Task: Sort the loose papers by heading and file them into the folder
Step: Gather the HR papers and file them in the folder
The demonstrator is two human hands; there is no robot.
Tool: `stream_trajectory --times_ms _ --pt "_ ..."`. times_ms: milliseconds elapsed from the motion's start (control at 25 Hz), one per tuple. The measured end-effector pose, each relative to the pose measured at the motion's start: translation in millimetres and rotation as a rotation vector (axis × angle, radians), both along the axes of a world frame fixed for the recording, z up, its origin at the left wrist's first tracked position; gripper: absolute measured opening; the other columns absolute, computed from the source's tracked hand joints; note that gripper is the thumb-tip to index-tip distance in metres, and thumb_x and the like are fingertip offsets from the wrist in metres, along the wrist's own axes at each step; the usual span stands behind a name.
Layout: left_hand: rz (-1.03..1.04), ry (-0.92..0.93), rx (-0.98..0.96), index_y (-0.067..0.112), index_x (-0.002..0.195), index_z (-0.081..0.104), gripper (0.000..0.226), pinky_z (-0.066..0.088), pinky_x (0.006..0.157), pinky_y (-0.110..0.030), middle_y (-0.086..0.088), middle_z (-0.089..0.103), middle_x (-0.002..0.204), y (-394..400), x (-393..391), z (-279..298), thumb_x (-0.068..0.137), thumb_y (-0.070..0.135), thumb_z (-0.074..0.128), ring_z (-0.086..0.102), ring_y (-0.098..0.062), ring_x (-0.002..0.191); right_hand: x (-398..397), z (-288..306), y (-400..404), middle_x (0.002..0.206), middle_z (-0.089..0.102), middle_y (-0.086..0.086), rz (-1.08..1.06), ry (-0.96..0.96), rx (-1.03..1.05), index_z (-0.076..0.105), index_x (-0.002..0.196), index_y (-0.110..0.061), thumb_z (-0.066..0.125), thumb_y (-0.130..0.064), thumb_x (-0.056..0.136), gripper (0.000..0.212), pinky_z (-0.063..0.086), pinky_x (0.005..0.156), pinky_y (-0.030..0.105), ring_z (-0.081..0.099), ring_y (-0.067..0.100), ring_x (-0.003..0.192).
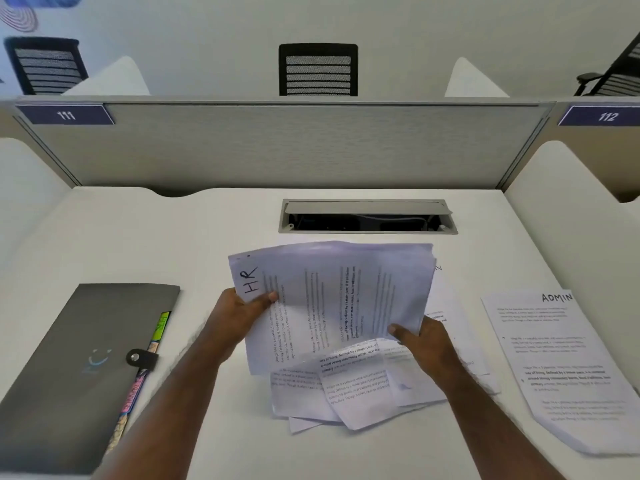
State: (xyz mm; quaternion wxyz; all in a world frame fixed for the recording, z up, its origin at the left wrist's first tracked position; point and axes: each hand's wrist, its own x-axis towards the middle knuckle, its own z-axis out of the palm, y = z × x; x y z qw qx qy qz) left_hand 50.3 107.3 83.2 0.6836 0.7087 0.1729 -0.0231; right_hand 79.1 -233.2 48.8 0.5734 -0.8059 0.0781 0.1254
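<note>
I hold a sheaf of loose printed papers (332, 296) above the middle of the white desk. Its top sheet is turned sideways and bears a handwritten "HR" heading. My left hand (242, 313) grips the sheaf at its left end, thumb on the HR corner. My right hand (422, 344) grips the lower right edge, with several sheets drooping below it. A paper headed "ADMIN" (561, 362) lies flat at the right. More sheets (460, 341) lie under and behind the held sheaf. The grey folder (79, 368) lies closed at the left, snap strap fastened, coloured tabs showing along its right edge.
A metal cable hatch (367, 216) is set into the desk behind the papers. A grey partition (311, 147) closes the back, with white side dividers (568, 209) left and right. Office chairs stand beyond the partition.
</note>
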Motion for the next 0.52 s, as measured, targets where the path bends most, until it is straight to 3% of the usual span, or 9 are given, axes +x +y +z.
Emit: stream_trajectory --times_ms 80,280,400,520 --pt "-0.044 0.016 -0.022 0.012 0.103 0.073 0.032 0.061 0.077 -0.048 -0.011 0.078 0.100 11.6 -0.7 8.0 0.079 0.031 0.078 0.075 -0.032 0.089 -2.8 5.4 0.4 0.094 0.078 -0.004 0.062 0.077 0.096 0.070 0.102 -0.019 0.073 -0.011 0.086 0.017 0.061 0.063 0.028 0.075 0.019 0.078" --pt "-0.058 0.093 -0.114 0.002 0.113 0.068 0.038 0.061 0.079 -0.045 -0.017 0.076 0.105 34.7 -8.6 12.2 0.080 0.018 0.075 0.073 -0.036 0.095 -8.3 10.8 2.8 0.089 0.079 0.005 0.176 0.173 0.191 0.073 0.102 -0.015 0.074 -0.008 0.085 0.019 0.058 0.053 0.026 0.074 0.026 0.066" --pt "-0.051 0.114 -0.156 0.000 0.114 0.067 0.034 0.062 0.077 -0.042 -0.018 0.075 0.108 49.5 -17.1 14.1 0.082 0.011 0.072 0.073 -0.035 0.096 -9.9 6.6 3.2 0.076 0.075 0.016 0.188 0.207 0.135 0.076 0.094 -0.010 0.075 -0.005 0.083 0.012 0.057 0.054 0.030 0.066 0.022 0.056" --pt "-0.056 0.124 -0.124 0.001 0.111 0.068 0.028 0.062 0.074 -0.039 -0.017 0.075 0.107 61.1 -23.2 20.4 0.084 0.007 0.071 0.074 -0.032 0.094 -5.0 5.9 3.6 0.065 0.073 0.009 0.179 0.201 0.010 0.075 0.090 -0.007 0.075 -0.003 0.082 0.009 0.056 0.053 0.030 0.062 0.016 0.052"
